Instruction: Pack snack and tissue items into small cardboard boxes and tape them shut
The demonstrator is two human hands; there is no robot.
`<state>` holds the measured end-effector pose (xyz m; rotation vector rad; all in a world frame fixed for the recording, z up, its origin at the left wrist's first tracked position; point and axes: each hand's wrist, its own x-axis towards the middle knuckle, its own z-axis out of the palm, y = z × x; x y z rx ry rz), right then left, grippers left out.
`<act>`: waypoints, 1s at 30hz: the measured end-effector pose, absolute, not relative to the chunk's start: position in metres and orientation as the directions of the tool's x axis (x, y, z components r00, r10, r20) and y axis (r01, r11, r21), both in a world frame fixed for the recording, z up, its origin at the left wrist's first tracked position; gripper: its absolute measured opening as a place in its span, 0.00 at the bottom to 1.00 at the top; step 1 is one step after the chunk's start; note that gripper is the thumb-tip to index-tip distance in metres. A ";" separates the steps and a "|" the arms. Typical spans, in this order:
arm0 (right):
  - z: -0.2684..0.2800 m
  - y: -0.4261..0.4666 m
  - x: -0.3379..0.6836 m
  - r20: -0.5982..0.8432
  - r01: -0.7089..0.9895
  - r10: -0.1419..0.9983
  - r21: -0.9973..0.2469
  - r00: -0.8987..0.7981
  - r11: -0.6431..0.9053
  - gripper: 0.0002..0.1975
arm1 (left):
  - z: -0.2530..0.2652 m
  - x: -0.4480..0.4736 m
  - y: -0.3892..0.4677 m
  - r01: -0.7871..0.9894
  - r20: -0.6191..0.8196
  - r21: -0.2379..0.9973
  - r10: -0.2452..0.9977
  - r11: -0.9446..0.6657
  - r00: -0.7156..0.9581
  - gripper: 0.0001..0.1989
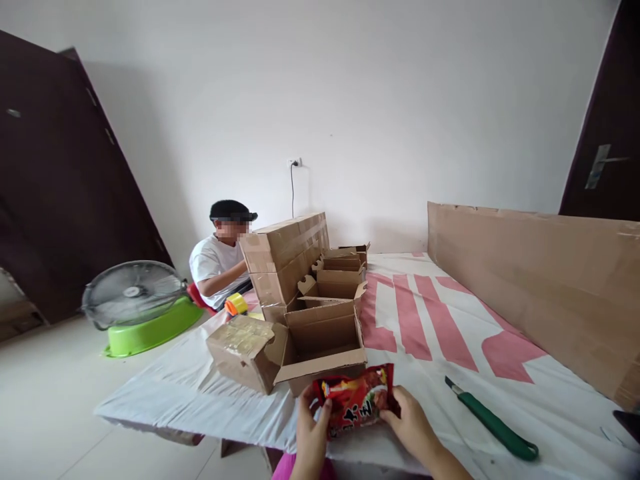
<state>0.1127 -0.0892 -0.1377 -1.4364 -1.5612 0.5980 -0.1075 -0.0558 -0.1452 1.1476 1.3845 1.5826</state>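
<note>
A red printed food packet is held level above the near table edge, gripped at both ends. My left hand pinches its left end, thumb on the front. On the other side my right hand closes on the right end. Just beyond the packet stands an open cardboard box with its flaps up; its visible inside shows only bare cardboard. Behind it, more open boxes run in a row toward the wall. To the right of my right hand lies a green-handled utility knife, blade exposed.
A closed taped box sits left of the open one. Stacked cartons stand behind, with a tape dispenser beside them. Another person sits beyond. A tall cardboard sheet borders the right. A fan stands on the floor.
</note>
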 end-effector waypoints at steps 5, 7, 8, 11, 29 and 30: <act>-0.148 -0.076 0.089 0.349 0.663 0.935 -0.714 0.058 0.225 0.11 | -0.131 -0.135 -0.013 0.292 0.269 0.942 0.888 -0.163 -0.374 0.28; -0.155 -0.076 0.091 0.348 0.667 0.936 -0.708 0.045 0.232 0.12 | -0.128 -0.136 0.003 0.382 0.275 0.916 0.881 -0.119 -0.386 0.27; -0.158 -0.076 0.093 0.345 0.664 0.938 -0.710 0.039 0.234 0.13 | -0.127 -0.135 0.009 0.419 0.273 0.903 0.878 -0.093 -0.393 0.27; -0.161 -0.076 0.098 0.332 0.666 0.943 -0.708 0.019 0.236 0.14 | -0.124 -0.130 0.022 0.529 0.287 0.848 0.872 -0.038 -0.397 0.28; -0.164 -0.073 0.097 0.313 0.623 0.948 -0.753 0.059 0.210 0.13 | -0.102 -0.081 0.129 0.459 0.238 0.886 0.911 -0.062 -0.337 0.21; -0.163 -0.073 0.097 0.315 0.618 0.947 -0.758 0.067 0.208 0.14 | -0.101 -0.081 0.133 0.427 0.258 0.898 0.915 -0.109 -0.309 0.20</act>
